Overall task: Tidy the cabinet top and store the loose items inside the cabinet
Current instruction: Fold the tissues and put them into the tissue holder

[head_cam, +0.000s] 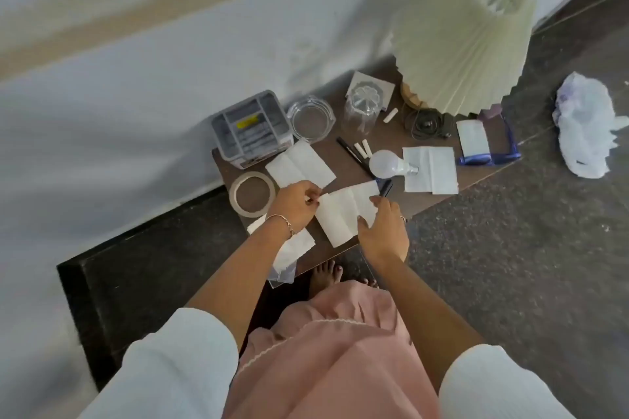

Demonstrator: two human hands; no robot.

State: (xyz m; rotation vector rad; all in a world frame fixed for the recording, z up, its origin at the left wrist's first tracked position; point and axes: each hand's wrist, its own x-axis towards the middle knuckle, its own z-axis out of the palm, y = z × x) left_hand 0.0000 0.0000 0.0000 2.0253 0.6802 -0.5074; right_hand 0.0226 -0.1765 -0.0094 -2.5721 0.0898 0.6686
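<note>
- My left hand [295, 205] pinches the left edge of a white tissue [342, 213], fingertips closed on it.
- My right hand [383, 231] grips the same tissue's right side, thumb on top and fingers curled round the edge.
- The tissue is stretched between both hands, over the near edge of the brown cabinet top [384, 138].
- A second tissue [299, 165] lies flat just beyond my left hand, and a third [430, 169] lies to the right, under the light bulb's [388, 163] base.
- A tape roll [252, 193] sits at the left edge, with a grey organizer [250, 127] behind it.
- A pleated lamp [459, 41] stands at the far right.
</note>
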